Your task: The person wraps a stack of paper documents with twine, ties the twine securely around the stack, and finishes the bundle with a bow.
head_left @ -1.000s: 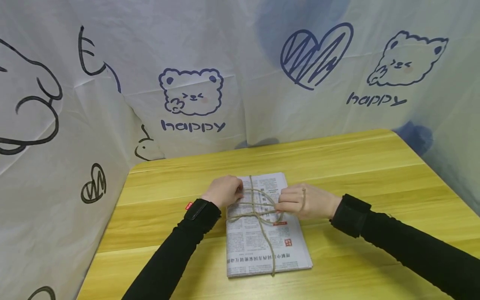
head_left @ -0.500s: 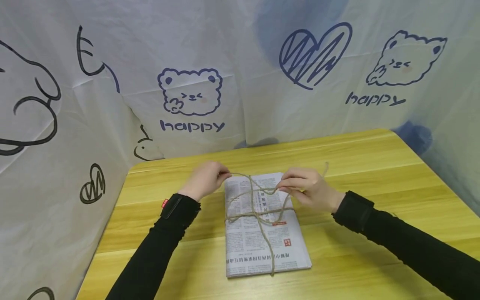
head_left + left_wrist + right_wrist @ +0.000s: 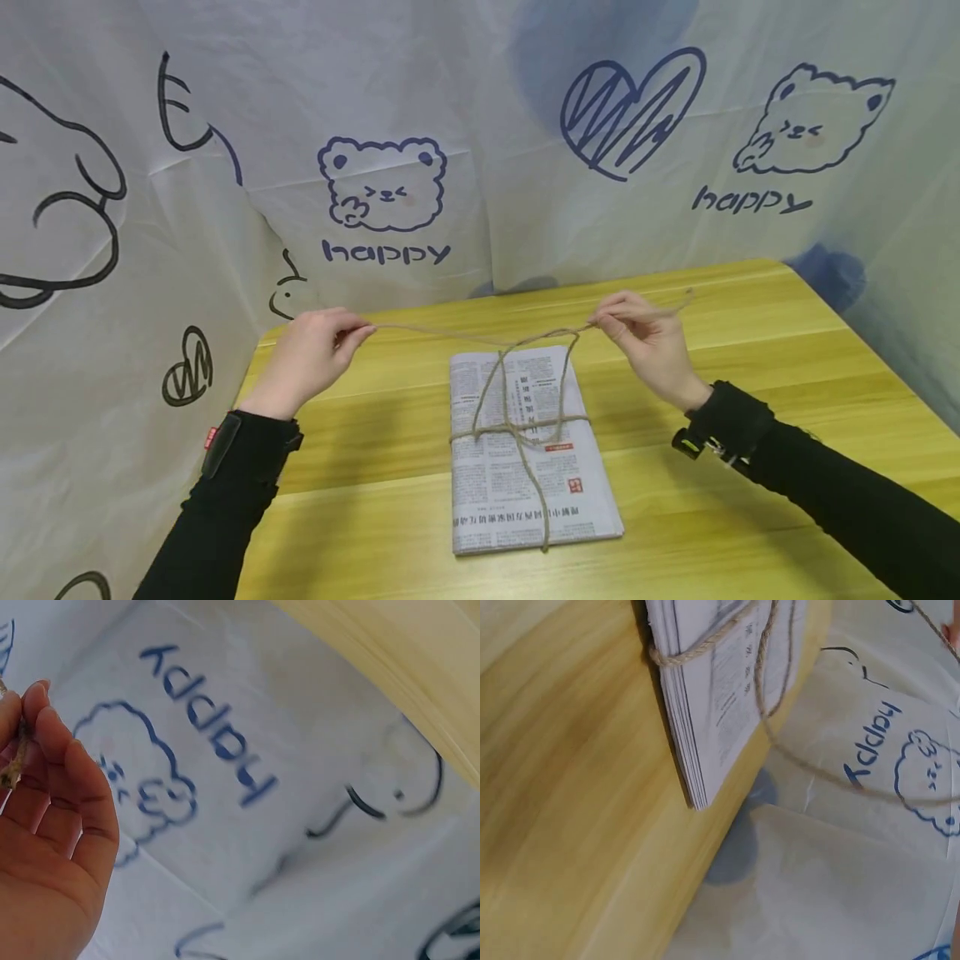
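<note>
A stack of folded newspapers [image 3: 498, 500] lies on the table with brown twine [image 3: 491, 429] crossed over its top. Both loose ends of the twine are lifted above the stack's far edge and cross there in a loose loop. My left hand [image 3: 311, 358], out to the left, pinches one end between thumb and fingertips; in the left wrist view a short frayed end [image 3: 13, 769] pokes out of the fingers. On the right, my right hand [image 3: 652, 346] pinches the other strand, its tail sticking out past the fingers. The right wrist view shows the stack's layered edge [image 3: 686, 735].
The yellow wood-grain table [image 3: 787, 358] extends around the stack. White cloth curtains [image 3: 517, 192] with drawn bears, hearts and lettering stand along the back and both sides. Black straps [image 3: 731, 421] circle both wrists.
Both hands have risen and drawn apart, the left moving far to the left and the right up and rightward. The twine ends have lifted and stretched between them; the newspapers stay put.
</note>
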